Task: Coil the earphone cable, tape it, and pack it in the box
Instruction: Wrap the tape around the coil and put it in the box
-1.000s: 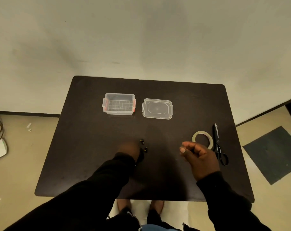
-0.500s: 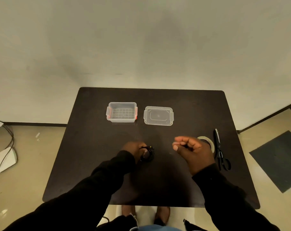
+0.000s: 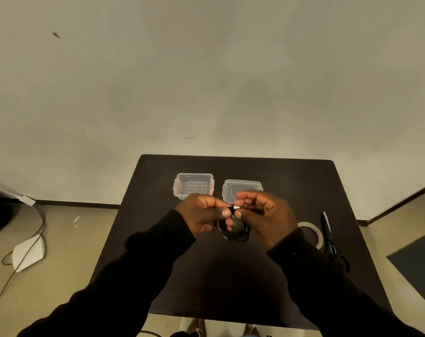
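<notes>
A black earphone cable (image 3: 235,233) hangs in loops between my two hands above the dark table (image 3: 291,181). My left hand (image 3: 203,215) grips the coil from the left. My right hand (image 3: 265,214) pinches the cable's silver plug end right next to the left thumb. The clear box (image 3: 193,186) with red clips stands open at the back of the table, and its clear lid (image 3: 242,188) lies flat to its right, partly hidden by my right hand. A tape roll (image 3: 312,232) lies at the right, half covered by my right sleeve.
Black scissors (image 3: 330,237) lie just right of the tape roll, near the table's right edge. The wall stands behind the table. On the floor at left are a white object (image 3: 28,254) and a trailing cord (image 3: 40,222). A dark mat (image 3: 418,256) lies on the floor at right.
Both hands have risen from the table and come together. The left hand lifted the coiled cable, and the right hand moved left to pinch the plug end. The camera tilted upward.
</notes>
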